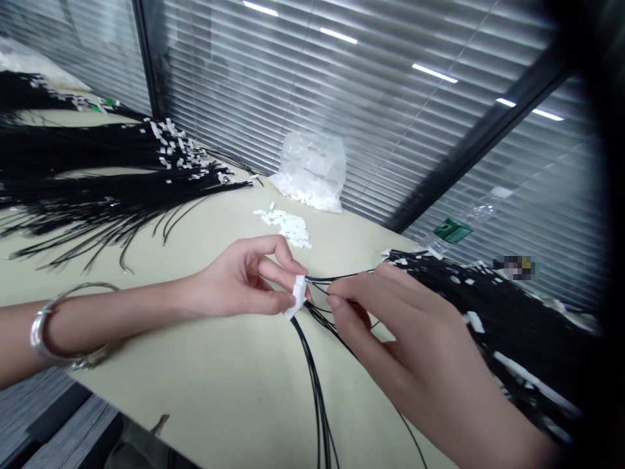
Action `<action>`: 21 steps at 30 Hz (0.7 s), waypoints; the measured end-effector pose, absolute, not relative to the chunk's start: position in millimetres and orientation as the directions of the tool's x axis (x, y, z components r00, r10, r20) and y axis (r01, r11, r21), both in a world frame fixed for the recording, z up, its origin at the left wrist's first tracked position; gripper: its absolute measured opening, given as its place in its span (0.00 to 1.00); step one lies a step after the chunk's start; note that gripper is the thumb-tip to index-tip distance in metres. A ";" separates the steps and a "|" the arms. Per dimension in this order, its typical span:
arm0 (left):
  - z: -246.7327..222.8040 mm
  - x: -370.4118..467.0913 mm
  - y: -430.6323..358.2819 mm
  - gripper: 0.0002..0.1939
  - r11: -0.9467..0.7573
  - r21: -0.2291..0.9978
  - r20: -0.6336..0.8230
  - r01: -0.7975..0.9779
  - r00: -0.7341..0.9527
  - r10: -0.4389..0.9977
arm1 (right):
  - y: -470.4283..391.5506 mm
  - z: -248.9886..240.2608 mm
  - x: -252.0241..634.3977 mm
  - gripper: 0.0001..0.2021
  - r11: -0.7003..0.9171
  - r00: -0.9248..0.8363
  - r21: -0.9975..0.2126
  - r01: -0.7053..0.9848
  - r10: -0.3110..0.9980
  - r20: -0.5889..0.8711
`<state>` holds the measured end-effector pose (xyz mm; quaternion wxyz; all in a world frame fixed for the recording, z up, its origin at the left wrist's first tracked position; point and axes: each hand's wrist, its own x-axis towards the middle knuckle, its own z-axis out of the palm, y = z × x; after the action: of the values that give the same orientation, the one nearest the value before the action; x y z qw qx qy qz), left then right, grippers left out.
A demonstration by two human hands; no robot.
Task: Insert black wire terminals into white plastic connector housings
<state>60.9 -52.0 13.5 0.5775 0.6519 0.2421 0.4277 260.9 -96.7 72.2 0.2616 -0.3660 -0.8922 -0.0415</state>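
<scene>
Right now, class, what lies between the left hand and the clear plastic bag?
A loose pile of small white pieces, seen in the head view.

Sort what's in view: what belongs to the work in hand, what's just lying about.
Belongs:
white plastic pieces, gripped by left hand
black wires, some pinched by right hand
likely the loose white pieces, plastic bag of more, and wire bundles

Lying about, apparently:
green-labelled bottle

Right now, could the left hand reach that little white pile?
Probably yes: the white pile lies just beyond the left hand, with nothing visible between, though it holds a white connector.
</scene>
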 end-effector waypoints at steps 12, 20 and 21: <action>12.9 60.3 -51.7 0.09 -0.221 0.962 0.274 -0.163 0.520 0.809 | -93.8 69.7 259.9 0.08 0.743 -0.597 -0.058 0.667 0.579 0.555; 12.5 60.0 -50.7 0.10 -0.210 0.959 0.280 -0.190 0.505 0.817 | -97.1 64.4 263.2 0.04 0.683 -0.731 0.382 0.622 0.332 0.595; 12.4 59.9 -50.6 0.10 -0.205 0.959 0.278 -0.195 0.505 0.817 | -98.0 64.8 263.9 0.02 0.681 -0.751 0.417 0.602 0.306 0.585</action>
<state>59.9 -50.6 12.4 0.5821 0.6431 0.2419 0.4348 263.9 -98.0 64.8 0.2421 -0.2567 -0.8842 -0.3062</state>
